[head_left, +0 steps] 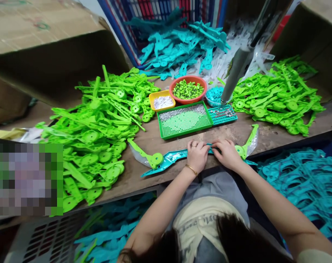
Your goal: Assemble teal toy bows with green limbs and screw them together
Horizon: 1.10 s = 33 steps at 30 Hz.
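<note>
A long teal plastic bow-shaped piece (171,157) lies along the front of the table. Near its left end sits a green arm with a round disc (155,160) and a clear plastic strip; a matching green arm (249,143) is at the right end. My left hand (198,156) is closed over the middle of the teal piece, thumb and fingers pressed together. Right beside it, my right hand (226,154) grips the same middle part with bent fingers. Whether a small part is between the fingertips is hidden.
Ahead stand a green tray of small metal parts (179,135), a teal tray (228,118), a yellow tub (152,102) and a red bowl (204,89). Green arm heaps (100,135) (281,98) flank them. A grey post (235,75) rises behind. Teal pieces (305,190) fill a bin at right.
</note>
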{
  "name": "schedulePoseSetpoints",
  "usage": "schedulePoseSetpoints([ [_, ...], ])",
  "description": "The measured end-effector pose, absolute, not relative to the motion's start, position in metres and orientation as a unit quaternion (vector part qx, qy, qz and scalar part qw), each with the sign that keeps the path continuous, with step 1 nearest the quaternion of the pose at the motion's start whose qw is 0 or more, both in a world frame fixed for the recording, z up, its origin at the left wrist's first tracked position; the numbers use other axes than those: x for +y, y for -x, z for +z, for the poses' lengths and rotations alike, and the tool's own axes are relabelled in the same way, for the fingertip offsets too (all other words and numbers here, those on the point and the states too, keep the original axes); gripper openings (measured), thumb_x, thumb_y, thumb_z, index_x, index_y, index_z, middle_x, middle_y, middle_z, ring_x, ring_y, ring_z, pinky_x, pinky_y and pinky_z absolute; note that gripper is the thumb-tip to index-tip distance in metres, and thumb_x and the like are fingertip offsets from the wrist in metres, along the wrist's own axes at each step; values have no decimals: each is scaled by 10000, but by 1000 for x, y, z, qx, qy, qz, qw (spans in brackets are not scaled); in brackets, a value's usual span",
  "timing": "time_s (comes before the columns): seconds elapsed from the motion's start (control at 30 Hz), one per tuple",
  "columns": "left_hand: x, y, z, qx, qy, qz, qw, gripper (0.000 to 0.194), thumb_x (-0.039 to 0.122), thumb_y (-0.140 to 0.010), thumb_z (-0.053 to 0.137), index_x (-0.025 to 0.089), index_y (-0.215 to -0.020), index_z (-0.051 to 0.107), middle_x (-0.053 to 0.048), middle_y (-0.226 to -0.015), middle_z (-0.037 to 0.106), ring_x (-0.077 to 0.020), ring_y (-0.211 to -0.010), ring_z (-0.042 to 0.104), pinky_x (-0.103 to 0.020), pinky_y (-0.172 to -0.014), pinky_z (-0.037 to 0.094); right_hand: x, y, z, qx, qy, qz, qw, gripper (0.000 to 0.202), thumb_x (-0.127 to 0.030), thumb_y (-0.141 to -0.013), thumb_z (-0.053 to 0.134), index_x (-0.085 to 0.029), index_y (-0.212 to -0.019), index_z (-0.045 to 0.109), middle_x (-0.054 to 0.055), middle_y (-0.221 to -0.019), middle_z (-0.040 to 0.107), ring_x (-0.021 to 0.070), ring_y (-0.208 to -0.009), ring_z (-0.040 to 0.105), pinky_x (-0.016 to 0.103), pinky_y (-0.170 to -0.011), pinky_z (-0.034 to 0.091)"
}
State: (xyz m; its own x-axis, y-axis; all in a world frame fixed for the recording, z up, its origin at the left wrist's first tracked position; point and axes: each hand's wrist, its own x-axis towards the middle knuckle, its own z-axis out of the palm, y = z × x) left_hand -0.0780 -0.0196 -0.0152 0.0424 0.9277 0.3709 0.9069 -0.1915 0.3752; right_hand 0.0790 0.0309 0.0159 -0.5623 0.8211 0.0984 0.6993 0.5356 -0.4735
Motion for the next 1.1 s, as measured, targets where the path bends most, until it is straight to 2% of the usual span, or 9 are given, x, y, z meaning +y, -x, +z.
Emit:
schedulePoseSetpoints([
  [0.13,-21,79,-15,623,-724,298,-3,129,237,-938,599,257,-918,725,-11,-965,724,-203,-923,567,-456,-1037,349,31,-78,16,-859,446,198,155,165,-262,-926,548,-226,-1018,680,52,-1103,731,227,-1089,642,475,-1052,356],
  [0.27,-22,79,-15,614,-719,325,-29,146,243,-954,576,248,-913,716,-5,-948,736,-202,-897,573,-443,-1032,353,31,-80,14,-860,444,202,151,167,-301,-946,548,-258,-949,710,29,-1107,734,211,-1080,648,475,-1068,345],
  [0.53,-21,82,-5,610,-708,355,-7,194,253,-976,536,213,-898,708,-43,-1002,716,-196,-936,561,-407,-1022,365,33,-81,16,-872,430,174,157,196,-338,-959,535,-298,-1005,721,25,-1115,732,222,-1056,638,511,-1069,320],
  [0.67,-22,82,-2,617,-698,363,-12,236,257,-984,511,201,-905,726,-77,-961,666,-198,-922,532,-349,-884,411,37,-79,23,-865,435,211,131,178,-322,-949,532,-285,-932,705,24,-1112,726,217,-1080,624,514,-1104,282],
  [0.77,-24,84,-5,609,-707,360,2,237,220,-989,493,199,-990,729,-66,-900,654,-184,-866,524,-322,-787,386,41,-78,27,-853,442,250,120,148,-297,-936,523,-252,-912,662,38,-1114,718,212,-1094,620,504,-1137,267],
  [0.9,-26,85,-8,596,-729,335,26,271,198,-1001,455,202,-1066,718,-52,-862,662,-175,-819,514,-324,-748,358,46,-80,29,-851,439,271,104,142,-297,-937,503,-240,-894,625,59,-1122,708,217,-1097,617,509,-1140,277],
  [1.1,-23,84,-4,603,-731,318,10,287,214,-1015,435,209,-966,718,-43,-819,647,-174,-780,498,-315,-739,350,47,-80,31,-863,441,233,76,184,-288,-960,468,-232,-875,620,69,-1105,701,227,-1088,598,488,-1115,283],
])
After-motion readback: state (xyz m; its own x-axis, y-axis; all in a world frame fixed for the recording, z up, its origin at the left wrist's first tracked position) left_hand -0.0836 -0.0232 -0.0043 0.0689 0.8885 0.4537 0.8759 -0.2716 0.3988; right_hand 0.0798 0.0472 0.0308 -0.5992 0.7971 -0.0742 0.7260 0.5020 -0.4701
